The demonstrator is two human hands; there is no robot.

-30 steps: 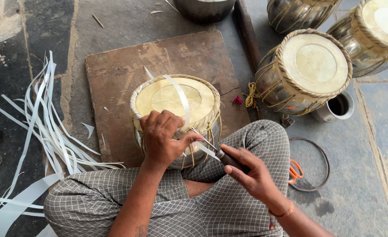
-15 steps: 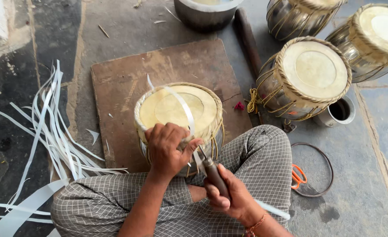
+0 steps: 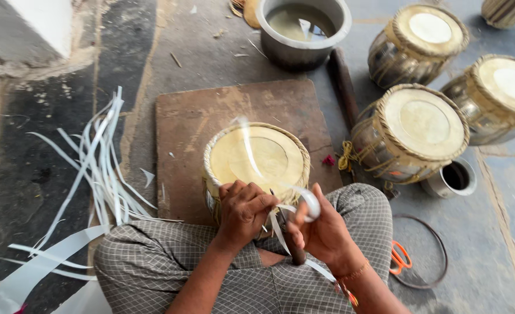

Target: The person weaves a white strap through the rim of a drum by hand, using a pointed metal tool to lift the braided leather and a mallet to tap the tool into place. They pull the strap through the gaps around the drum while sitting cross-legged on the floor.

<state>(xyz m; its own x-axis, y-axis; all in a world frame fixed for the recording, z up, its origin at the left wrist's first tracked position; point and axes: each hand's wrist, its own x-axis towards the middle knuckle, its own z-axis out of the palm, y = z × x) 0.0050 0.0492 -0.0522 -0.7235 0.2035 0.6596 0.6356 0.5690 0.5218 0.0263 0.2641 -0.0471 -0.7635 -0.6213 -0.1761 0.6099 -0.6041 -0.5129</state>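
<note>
The left hand is gripping the near rim of the drum on the wooden board; the right hand is pulling a white strip tight. Keeping steady tension and the drum braced seems best.

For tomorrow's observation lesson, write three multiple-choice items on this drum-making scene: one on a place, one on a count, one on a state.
1. Where does the drum being worked on stand?
A. on a brown board
B. inside the metal pot
C. on a shelf

2. How many other drums with fully visible tops stand at the right?
A. one
B. three
C. six

3. What is the right hand doing?
A. lying flat on the floor
B. gripping a pale strip
C. holding scissors

Answers:
1 A, the board lies under it.
2 B, three tops show whole there.
3 B, its fingers close on the pale strip, while the left hand rests on the drum's rim.
</note>
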